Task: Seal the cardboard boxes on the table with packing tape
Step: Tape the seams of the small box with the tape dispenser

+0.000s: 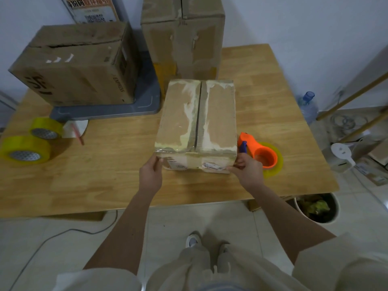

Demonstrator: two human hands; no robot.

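Both bare forearms are extended from the lower edge of the frame toward its centre. The left hand (pixel 151 171) is set left of centre, its fingers curled and its thumb pressed forward. The right hand (pixel 246 167) is held right of centre, fingertips pinched together.

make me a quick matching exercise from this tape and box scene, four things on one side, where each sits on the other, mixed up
Things:
1. orange tape dispenser
2. two yellow tape rolls
3. box with EXPRESS print
4. small box

Places:
A. on the grey tray
B. between the left hand and right hand
C. left end of the table
D. just right of the small box

Pairs: 1-D, 2-C, 3-A, 4-B
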